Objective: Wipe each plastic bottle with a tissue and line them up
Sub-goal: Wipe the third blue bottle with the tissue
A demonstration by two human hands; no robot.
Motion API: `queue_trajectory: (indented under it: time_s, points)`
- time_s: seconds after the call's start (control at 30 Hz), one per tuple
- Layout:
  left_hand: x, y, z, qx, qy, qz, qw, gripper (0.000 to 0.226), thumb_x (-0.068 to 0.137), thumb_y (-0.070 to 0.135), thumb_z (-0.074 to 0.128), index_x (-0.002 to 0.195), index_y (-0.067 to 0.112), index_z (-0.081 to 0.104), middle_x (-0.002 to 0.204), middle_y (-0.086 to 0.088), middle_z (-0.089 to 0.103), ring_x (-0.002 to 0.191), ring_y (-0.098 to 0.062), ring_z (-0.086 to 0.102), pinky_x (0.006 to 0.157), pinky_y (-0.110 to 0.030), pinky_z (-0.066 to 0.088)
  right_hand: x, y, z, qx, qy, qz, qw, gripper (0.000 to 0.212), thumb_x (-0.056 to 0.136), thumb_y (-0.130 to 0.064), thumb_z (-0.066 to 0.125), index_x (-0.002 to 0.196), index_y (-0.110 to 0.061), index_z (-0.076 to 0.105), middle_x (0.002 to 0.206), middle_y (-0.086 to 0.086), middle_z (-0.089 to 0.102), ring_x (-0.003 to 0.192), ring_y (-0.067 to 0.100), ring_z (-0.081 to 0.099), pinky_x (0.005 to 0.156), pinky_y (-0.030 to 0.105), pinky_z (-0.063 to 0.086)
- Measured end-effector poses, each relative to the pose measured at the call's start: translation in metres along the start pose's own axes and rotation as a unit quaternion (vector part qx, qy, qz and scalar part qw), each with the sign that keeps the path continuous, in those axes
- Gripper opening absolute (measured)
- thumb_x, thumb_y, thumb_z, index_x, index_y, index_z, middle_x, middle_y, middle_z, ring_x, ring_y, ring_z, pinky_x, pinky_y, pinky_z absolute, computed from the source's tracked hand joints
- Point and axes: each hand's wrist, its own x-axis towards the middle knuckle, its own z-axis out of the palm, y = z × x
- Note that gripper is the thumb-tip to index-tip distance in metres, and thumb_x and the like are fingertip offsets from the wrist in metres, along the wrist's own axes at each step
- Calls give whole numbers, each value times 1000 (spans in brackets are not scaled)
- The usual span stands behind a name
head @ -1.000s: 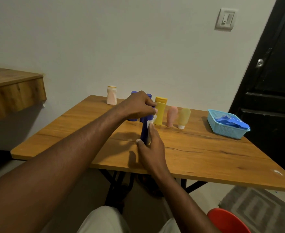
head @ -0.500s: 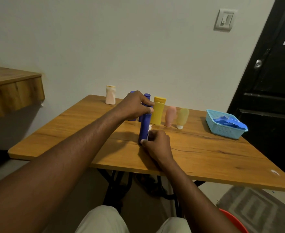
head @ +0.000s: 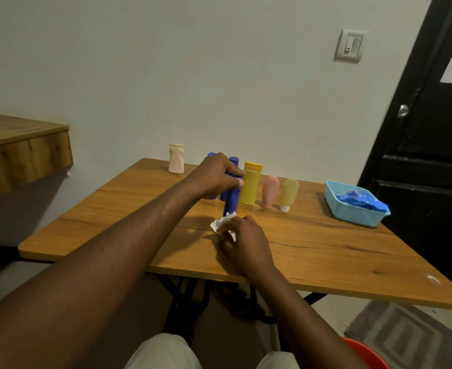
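My left hand (head: 216, 174) grips the upper part of a tall blue bottle (head: 231, 199) that stands upright on the wooden table (head: 326, 249). My right hand (head: 242, 242) holds a crumpled white tissue (head: 222, 222) at the bottle's foot. Behind it a row runs to the right: a yellow bottle (head: 251, 183), a pink tube (head: 270, 191) and a pale yellow tube (head: 288, 194). More blue bottles (head: 212, 155) stand mostly hidden behind my left hand. A white bottle (head: 176, 162) stands alone at the far left edge.
A light blue basket (head: 352, 211) with blue wrapping inside sits at the table's right side. A wooden shelf (head: 19, 153) juts from the left wall. A black door (head: 427, 145) stands on the right. A red stool (head: 366, 355) and a grey mat (head: 406, 334) lie below.
My right hand slid the tissue down the blue bottle to its foot and drew back toward me. My left hand kept its grip on the bottle's top.
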Motion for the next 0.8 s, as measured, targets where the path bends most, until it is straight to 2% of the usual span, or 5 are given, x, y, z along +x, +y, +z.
queue_trajectory:
  time_s: [0.13,0.3,0.4,0.6,0.8]
  points:
    - [0,1,-1,-5,-5,-1,1000,39,93,18,74,132,16,70,139,-2,61,102,-12,53,84,-27,39,-3,9,-5,-43,-20,-6,999,23,94,-35,62,113,-28,71,114,-3,65,94,10,56,70,23,44]
    - [0,0,-1,-11,-3,5,1000,38,93,16,73,131,14,70,137,-3,62,101,-12,53,77,-21,38,-1,8,-1,-122,-69,-56,989,32,96,-39,55,124,-26,63,123,3,56,101,16,54,81,31,51]
    - [0,0,0,-9,-2,8,1000,37,93,16,73,130,13,71,135,-3,62,98,-11,52,76,-19,35,2,6,-4,-178,-111,-81,974,39,98,-45,48,133,-29,54,124,6,49,107,19,48,84,36,49]
    - [0,1,-1,-3,-5,13,1000,38,93,14,73,130,12,70,135,-4,64,83,-6,53,64,-9,33,2,1,-21,-182,-106,-118,970,29,97,-41,50,114,-24,66,114,3,59,97,17,53,77,34,51]
    - [2,-1,1,-5,-5,15,1000,39,92,14,73,131,12,70,135,-5,66,83,-5,54,63,-8,33,-1,15,-27,-155,-63,-100,981,29,98,-37,55,118,-23,71,111,0,60,86,12,54,70,26,48]
